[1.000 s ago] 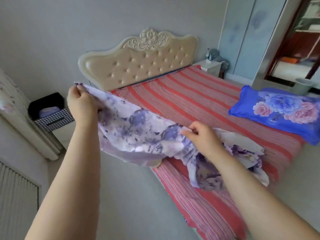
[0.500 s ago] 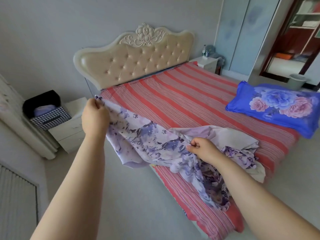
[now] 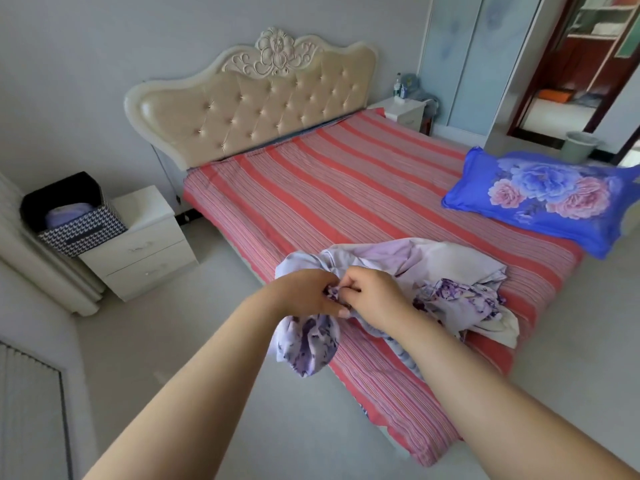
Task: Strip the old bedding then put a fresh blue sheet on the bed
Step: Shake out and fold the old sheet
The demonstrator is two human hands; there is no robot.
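A purple-and-white floral cloth (image 3: 450, 271) lies bunched at the near left side of the bed. My left hand (image 3: 304, 292) and my right hand (image 3: 374, 296) meet at one spot of it, both pinching the fabric, and a fold (image 3: 308, 341) hangs down below them over the bed's edge. The bed (image 3: 346, 188) is covered by a red-and-pink striped sheet. A blue pillow with pink and blue flowers (image 3: 550, 199) rests at the bed's right side.
A cream tufted headboard (image 3: 256, 102) stands against the wall. A white nightstand (image 3: 142, 240) sits left of the bed, with a patterned storage box (image 3: 72, 216) beside it. Another nightstand (image 3: 405, 110), a wardrobe (image 3: 478, 57) and a bin (image 3: 580, 145) are at the far right. Grey floor surrounds the bed.
My left hand has swung down and right to join my right hand, folding the stretched floral cloth together. The cloth now lies lower on the bed.
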